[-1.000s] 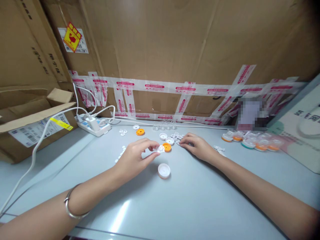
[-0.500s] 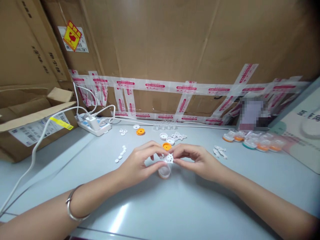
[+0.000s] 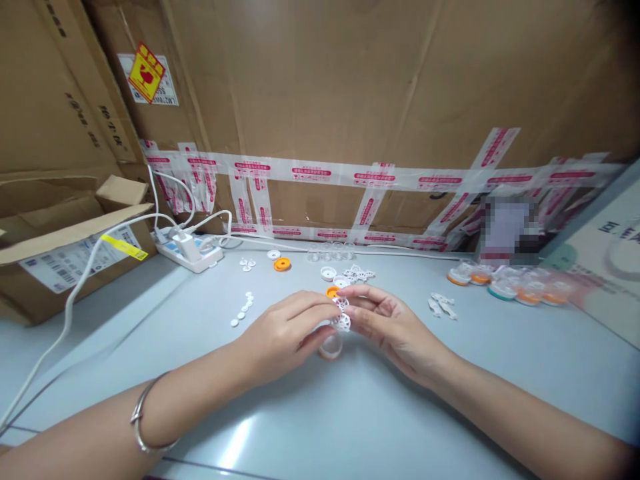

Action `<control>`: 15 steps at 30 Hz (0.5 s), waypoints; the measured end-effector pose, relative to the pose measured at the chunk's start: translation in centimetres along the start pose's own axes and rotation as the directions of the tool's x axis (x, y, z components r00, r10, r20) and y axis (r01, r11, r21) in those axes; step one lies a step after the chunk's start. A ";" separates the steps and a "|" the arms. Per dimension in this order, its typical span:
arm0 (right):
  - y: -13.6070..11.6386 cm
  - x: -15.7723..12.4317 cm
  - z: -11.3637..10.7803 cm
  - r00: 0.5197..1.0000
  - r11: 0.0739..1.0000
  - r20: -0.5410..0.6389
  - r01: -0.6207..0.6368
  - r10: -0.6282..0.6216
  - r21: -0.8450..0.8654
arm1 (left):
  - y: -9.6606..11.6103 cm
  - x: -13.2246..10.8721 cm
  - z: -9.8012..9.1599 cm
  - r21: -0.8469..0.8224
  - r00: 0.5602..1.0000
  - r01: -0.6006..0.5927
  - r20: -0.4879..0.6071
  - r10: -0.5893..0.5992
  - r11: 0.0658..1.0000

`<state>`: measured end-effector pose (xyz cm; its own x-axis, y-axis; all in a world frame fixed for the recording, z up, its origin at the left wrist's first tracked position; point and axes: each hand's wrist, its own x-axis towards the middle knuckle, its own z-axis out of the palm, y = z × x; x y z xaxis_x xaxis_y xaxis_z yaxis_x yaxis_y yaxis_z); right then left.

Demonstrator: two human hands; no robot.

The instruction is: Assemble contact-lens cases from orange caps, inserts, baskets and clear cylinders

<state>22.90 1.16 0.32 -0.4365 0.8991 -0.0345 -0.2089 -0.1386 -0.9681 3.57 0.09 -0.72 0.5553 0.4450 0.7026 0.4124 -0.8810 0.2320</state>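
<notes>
Between the fingertips of both hands is a small white openwork plastic piece (image 3: 342, 321), with two round spoked parts joined one above the other. My left hand (image 3: 293, 333) pinches it from the left, and my right hand (image 3: 395, 327) from the right. Just below them on the table stands a clear round cup with an orange rim (image 3: 331, 347), partly covered by the left fingers. Behind the fingertips sits an orange round cap (image 3: 332, 292), half hidden, beside a white round cap (image 3: 341, 283) and another white cap (image 3: 328, 273).
More white openwork pieces (image 3: 361, 273) lie behind the hands. Small white discs (image 3: 242, 316) and an orange cap (image 3: 282, 265) are at left. White curved parts (image 3: 442, 307) and several clear-domed pieces (image 3: 530, 293) are at right. A power strip (image 3: 193, 257) and cardboard box (image 3: 65, 247) stand far left.
The white piece has been turned, so both spoked rounds now face me. My right fingers have shifted around it, and my left fingers now lie more over it.
</notes>
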 end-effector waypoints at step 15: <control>1.0 0.0 0.0 0.999 0.998 -0.009 -0.053 0.053 -0.017 | 0.0 0.2 0.2 -0.040 0.974 0.227 0.000 -0.227 0.973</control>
<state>22.64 1.02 -0.64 -0.4388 0.8942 -0.0882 -0.1708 -0.1794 -0.9688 3.87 0.21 -0.70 0.4473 0.6331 0.6318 0.4985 -0.7629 0.4116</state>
